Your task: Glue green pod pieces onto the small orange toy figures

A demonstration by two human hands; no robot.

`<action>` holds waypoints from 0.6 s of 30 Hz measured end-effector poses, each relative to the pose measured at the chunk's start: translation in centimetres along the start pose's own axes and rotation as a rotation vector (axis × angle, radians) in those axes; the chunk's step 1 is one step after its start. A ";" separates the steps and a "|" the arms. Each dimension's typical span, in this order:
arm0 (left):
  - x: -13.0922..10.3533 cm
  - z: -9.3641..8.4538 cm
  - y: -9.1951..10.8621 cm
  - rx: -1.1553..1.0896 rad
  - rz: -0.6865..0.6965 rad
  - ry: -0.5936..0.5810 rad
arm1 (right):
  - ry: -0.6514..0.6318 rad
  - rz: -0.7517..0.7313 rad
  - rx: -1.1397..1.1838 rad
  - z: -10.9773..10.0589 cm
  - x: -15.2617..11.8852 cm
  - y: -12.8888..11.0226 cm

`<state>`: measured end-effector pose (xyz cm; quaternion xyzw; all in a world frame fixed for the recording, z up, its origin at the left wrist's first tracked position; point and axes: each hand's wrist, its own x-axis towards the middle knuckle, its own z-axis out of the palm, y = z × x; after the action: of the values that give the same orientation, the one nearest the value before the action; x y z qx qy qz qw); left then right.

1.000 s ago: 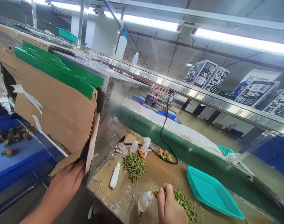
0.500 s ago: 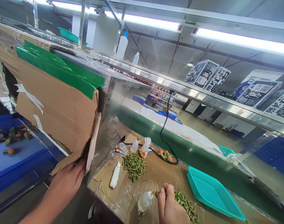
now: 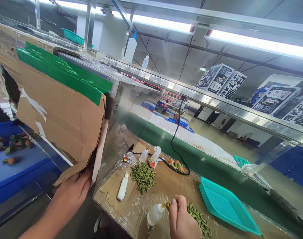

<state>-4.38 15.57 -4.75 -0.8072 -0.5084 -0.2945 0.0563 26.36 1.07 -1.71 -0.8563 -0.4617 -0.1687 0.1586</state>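
Observation:
My left hand (image 3: pixel 73 191) reaches up behind the lower edge of a brown cardboard sheet (image 3: pixel 64 122); its fingertips are hidden there. At the bottom, my right hand (image 3: pixel 182 219) is closed, thumb and forefinger pinched on a small dark piece (image 3: pixel 167 205) too small to name. That piece is at the yellowish tip of a clear squeeze bottle (image 3: pixel 155 215), which stands on the cardboard-covered worktop (image 3: pixel 131 212). Small green curved pieces (image 3: pixel 200 220) lie right of my right hand, and another pile (image 3: pixel 143 177) lies farther back beside a white block (image 3: pixel 123 186).
Teal trays (image 3: pixel 228 205) are stacked at the right. Small bottles (image 3: pixel 143 155), orange-green pieces (image 3: pixel 176 165) and a black cable (image 3: pixel 175 134) are at the back, before a green belt (image 3: pixel 203 159). A blue bin (image 3: pixel 14 172) is at the left.
Both hands have stayed almost in place. My right hand has shifted very slightly. A distant person has come into view in the background at the right.

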 end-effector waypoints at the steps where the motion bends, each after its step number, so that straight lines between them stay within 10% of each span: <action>1: 0.0 0.0 0.0 0.004 -0.002 0.003 | -0.011 0.008 0.021 -0.1 0.0 0.0; 18: 1.0 -1.3 -0.1 0.001 0.029 -0.009 | -0.092 0.149 0.492 2.7 0.1 3.2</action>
<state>-4.71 15.89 -3.15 -0.8160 -0.4968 -0.2897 0.0587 29.49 0.65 -4.44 -0.8304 -0.4312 0.0003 0.3529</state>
